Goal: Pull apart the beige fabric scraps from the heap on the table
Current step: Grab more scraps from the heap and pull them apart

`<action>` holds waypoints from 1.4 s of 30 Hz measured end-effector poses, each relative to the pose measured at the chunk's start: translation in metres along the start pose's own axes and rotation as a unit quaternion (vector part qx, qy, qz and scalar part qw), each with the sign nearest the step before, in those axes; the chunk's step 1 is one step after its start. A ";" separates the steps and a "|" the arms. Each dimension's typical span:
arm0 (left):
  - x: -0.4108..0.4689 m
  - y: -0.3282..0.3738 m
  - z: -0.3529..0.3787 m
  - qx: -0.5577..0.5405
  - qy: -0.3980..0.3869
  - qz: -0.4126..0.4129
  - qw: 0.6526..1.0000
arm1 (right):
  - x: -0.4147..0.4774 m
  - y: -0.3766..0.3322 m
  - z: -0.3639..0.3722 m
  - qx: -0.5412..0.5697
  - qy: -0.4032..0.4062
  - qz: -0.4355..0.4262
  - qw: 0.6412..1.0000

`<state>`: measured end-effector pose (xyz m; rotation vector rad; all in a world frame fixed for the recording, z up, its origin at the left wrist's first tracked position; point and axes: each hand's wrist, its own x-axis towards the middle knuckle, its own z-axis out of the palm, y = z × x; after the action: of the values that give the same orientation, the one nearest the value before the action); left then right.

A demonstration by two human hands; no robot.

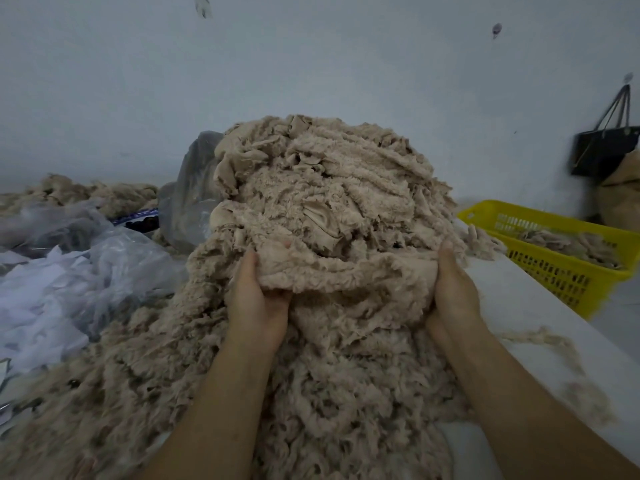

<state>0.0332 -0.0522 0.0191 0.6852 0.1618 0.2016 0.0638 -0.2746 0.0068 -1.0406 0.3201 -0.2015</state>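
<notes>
A tall heap of beige fleecy fabric scraps (pixel 322 188) fills the middle of the white table (pixel 519 306) and spills toward me. My left hand (pixel 256 299) grips the left end of a thick beige fabric clump (pixel 346 271) at the heap's front, thumb on top and fingers hidden underneath. Gripping the same clump's right end is my right hand (pixel 453 289), its thumb pointing up along the fabric. The clump sags between the two hands.
A yellow plastic basket (pixel 554 268) holding some beige scraps stands at the right. Clear plastic bags (pixel 104 261) and white scraps (pixel 38 306) lie at the left, with more beige scraps (pixel 86 195) behind. A black bag (pixel 602 150) hangs on the wall.
</notes>
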 end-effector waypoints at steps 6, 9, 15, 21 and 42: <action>-0.015 -0.018 0.013 0.165 -0.158 -0.008 0.973 | -0.013 0.005 0.009 -0.030 -0.138 -0.035 0.989; -0.018 -0.028 0.013 0.241 -0.207 -0.008 0.948 | -0.020 0.014 0.018 -0.054 -0.203 -0.040 0.977; -0.017 -0.043 0.005 0.379 -0.180 0.043 0.907 | -0.028 0.018 0.019 -0.151 -0.266 -0.115 0.945; -0.018 -0.037 0.009 0.287 -0.122 0.001 0.950 | -0.036 0.018 0.019 -0.261 -0.328 -0.103 0.902; -0.002 -0.023 -0.003 0.305 0.044 -0.025 0.951 | -0.015 0.033 0.009 -0.427 -0.262 -0.142 0.854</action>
<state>0.0341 -0.0685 0.0024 1.2879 0.3343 0.1327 0.0532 -0.2464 -0.0157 -1.9762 -0.2898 -0.0190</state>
